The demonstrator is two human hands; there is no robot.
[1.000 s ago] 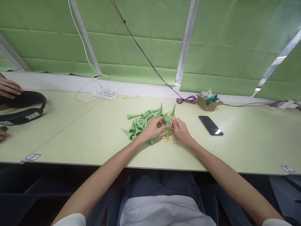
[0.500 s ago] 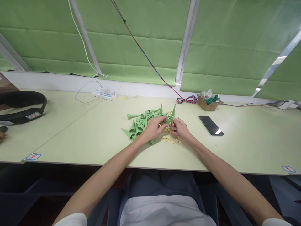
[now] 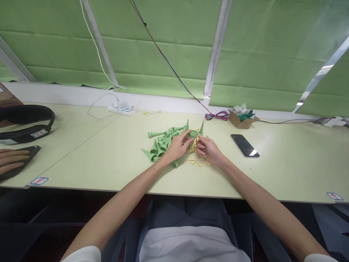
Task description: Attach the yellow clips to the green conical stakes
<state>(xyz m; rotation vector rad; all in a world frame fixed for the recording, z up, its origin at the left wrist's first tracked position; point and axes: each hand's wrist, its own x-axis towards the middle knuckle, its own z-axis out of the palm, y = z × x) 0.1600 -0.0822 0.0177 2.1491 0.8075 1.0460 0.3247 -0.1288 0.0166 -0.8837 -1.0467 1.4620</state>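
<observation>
My left hand (image 3: 177, 147) is closed on a green plastic watering spike (image 3: 193, 134), its round open end tilted up toward me. To its right, the fingertips of my right hand (image 3: 210, 150) pinch close to that open end, with a small yellow plastic piece (image 3: 198, 138) at them. A heap of similar green spikes (image 3: 161, 143) lies to the left of and behind my left hand. Several loose yellow pieces (image 3: 195, 162) are scattered on the table between and in front of my hands. One green spike (image 3: 201, 127) stands point up just behind my fingers.
A black phone (image 3: 244, 145) lies to the right. Behind it stand a small cardboard box (image 3: 241, 121) with plastic wrap and a bundled cable (image 3: 217, 115). A power strip (image 3: 121, 109) sits at the back. Far left are a black headset (image 3: 40, 128) and another person's hand (image 3: 11, 160) on a dark flat object.
The held spike's open end has tipped, and my right fingertips have moved up slightly at its rim. Another person's hand with a dark flat object has come in at the far left.
</observation>
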